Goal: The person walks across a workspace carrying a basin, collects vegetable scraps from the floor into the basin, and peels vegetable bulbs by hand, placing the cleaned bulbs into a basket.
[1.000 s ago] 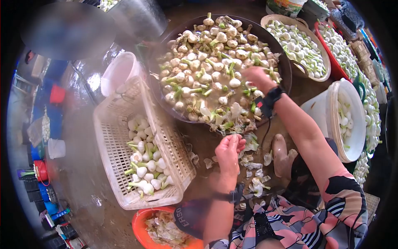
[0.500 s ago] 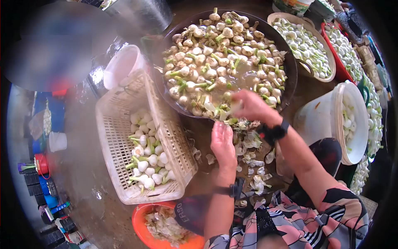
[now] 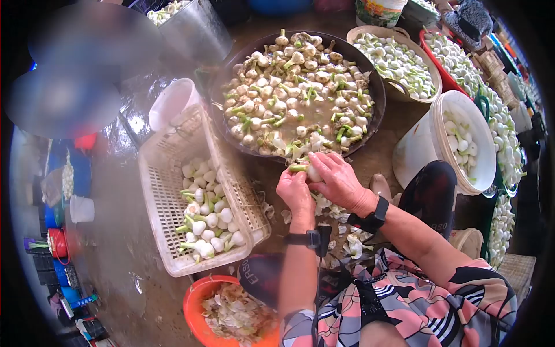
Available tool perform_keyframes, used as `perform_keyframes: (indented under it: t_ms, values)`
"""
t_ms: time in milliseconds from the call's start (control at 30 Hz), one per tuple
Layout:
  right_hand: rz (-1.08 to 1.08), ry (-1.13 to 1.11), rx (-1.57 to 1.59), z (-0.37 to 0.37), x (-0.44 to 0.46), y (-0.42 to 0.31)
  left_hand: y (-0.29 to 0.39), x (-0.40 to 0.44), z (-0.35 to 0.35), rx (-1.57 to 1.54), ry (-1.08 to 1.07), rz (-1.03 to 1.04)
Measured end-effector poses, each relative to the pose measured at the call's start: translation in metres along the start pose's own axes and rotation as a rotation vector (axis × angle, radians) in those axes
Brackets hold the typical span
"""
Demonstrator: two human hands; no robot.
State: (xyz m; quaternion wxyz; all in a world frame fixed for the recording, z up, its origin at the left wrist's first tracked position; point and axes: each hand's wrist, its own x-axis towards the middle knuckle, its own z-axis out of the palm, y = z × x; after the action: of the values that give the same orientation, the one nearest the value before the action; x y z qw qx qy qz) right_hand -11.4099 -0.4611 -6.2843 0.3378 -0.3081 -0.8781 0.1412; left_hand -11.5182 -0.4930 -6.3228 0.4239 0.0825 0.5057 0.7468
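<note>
A garlic bulb (image 3: 314, 174) with a short green stem is held between my two hands just in front of the basin. My left hand (image 3: 295, 189) pinches it from the left, near the stem. From the right, the fingers of my right hand (image 3: 341, 181) close round the white bulb, hiding part of it. Beyond them stands a wide dark basin (image 3: 378, 101) of muddy water, full of unpeeled garlic. To the left, a white plastic crate (image 3: 151, 191) contains peeled white bulbs with green stems. Loose skins (image 3: 355, 246) lie on the floor below my right hand.
An orange bowl (image 3: 193, 312) of peelings stands at the lower left. On the right are a white bucket (image 3: 416, 147) with garlic, a beige tub (image 3: 361, 34) and a red tub (image 3: 426, 43), both full. A pale empty pail (image 3: 173, 104) tilts behind the crate.
My right hand has come back from the basin's near edge to meet my left. Both hands now grip a garlic bulb. The view has shifted slightly.
</note>
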Motion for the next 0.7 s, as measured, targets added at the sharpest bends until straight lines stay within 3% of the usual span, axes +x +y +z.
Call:
perform_keyframes:
  t_ms: [67,167,200,267,300,400,433,467,533,567,600,633,667,700]
  values:
    - [-0.065,0.008,-0.058,-0.008,0.001,0.000,0.001,-0.003,0.001,0.020,0.002,-0.007]
    - [0.419,-0.317,0.550,-0.021,0.007,0.014,0.007,-0.005,-0.003,0.042,0.026,0.034]
    - [0.583,-0.309,0.940,-0.015,0.007,0.028,0.005,-0.004,-0.002,0.033,-0.001,0.066]
    - [0.946,-0.385,1.326,-0.023,0.023,0.036,0.003,-0.003,0.002,0.016,-0.055,0.129]
    - [1.058,-0.394,1.236,-0.025,0.030,0.034,0.008,-0.008,0.004,0.021,-0.069,0.012]
    - [0.917,-0.362,0.864,-0.004,0.023,0.050,0.002,-0.004,0.001,-0.056,-0.042,-0.128]
    - [0.823,-0.221,0.739,-0.001,0.031,0.034,0.010,0.001,-0.009,-0.085,-0.022,-0.118]
    - [0.608,-0.046,0.660,-0.001,0.032,0.019,0.019,-0.002,-0.015,0.024,0.018,-0.060]
    - [0.181,-0.050,0.468,-0.005,0.021,0.002,0.028,-0.011,-0.015,0.179,0.039,0.024]
    - [0.133,0.022,0.529,0.011,0.015,-0.005,0.016,0.002,-0.032,0.312,-0.137,0.167]
    - [0.285,0.005,0.713,0.016,0.013,-0.005,0.031,-0.019,-0.022,0.286,-0.124,0.173]
    - [0.445,0.017,0.895,0.021,0.011,-0.004,0.044,-0.030,-0.013,0.631,-0.095,0.287]
    - [0.826,-0.067,1.148,0.010,0.008,0.009,0.032,-0.036,-0.002,0.556,-0.120,0.270]
    - [0.890,0.014,1.207,0.008,0.004,0.017,0.005,-0.030,0.008,0.054,-0.022,-0.094]
